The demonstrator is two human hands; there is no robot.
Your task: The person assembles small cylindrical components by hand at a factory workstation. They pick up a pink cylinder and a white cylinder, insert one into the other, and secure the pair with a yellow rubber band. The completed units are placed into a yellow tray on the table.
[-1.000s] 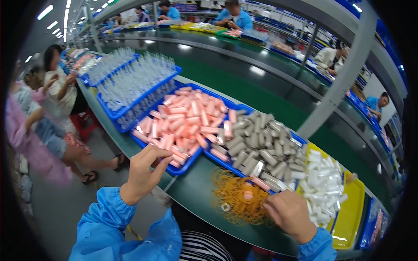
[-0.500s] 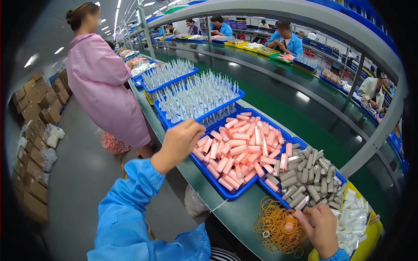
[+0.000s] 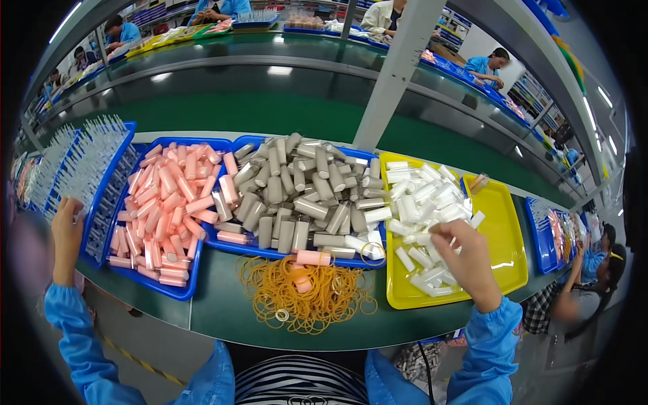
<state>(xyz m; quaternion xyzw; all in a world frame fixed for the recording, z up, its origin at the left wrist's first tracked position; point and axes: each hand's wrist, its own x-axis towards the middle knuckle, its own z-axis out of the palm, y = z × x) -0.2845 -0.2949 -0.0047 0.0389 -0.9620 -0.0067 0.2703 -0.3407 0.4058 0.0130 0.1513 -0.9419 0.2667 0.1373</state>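
Observation:
My left hand (image 3: 66, 236) is at the far left, fingers curled together beside a blue tray (image 3: 106, 196) of upright clear, thin-stemmed pieces. A pale bit shows at its fingertips, too small to name. My right hand (image 3: 466, 256) hangs over white cylinders (image 3: 422, 196) in a yellow tray (image 3: 509, 250). Its thumb and forefinger are pinched together; what is between them, if anything, I cannot make out. Between the hands lie pink cylinders (image 3: 162, 196) and grey cylinders (image 3: 273, 182) in blue trays. One pink cylinder (image 3: 314, 258) rests on a pile of tan rubber bands (image 3: 297, 297).
A grey metal post (image 3: 395, 81) rises behind the trays, at the edge of a green conveyor belt (image 3: 270, 111). Across it, people in blue work at another line. At the right, another person (image 3: 590, 277) sits near a small blue tray (image 3: 540, 233).
My view has swung to the right. My right hand has left the pink cylinder by the rubber bands and is now over the white cylinders. My left hand remains near the upright clear pieces.

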